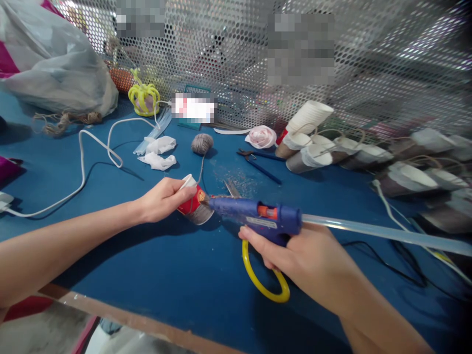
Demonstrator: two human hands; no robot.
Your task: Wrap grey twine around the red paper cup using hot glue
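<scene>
My left hand (164, 199) is closed around a red paper cup (189, 205) with a white rim, tilted on its side. Grey yarn is wound about the cup's lower end, and a strand runs back to a small grey yarn ball (202, 143). My right hand (295, 260) grips a blue hot glue gun (254, 214), its nozzle at the cup's wound side. A long clear glue stick (368, 231) sticks out of the gun's back. Scissors with a yellow handle (266, 282) show below my right hand, partly hidden; whether that hand touches them I cannot tell.
Pliers (263, 164), a pale ribbon rose (261, 136) and white scraps (158, 153) lie beyond my hands. Several yarn-wrapped cups (309, 155) line the right back along a perforated metal screen (236, 44). A white cable (83, 162) loops across the left; a plastic bag (55, 64) stands behind.
</scene>
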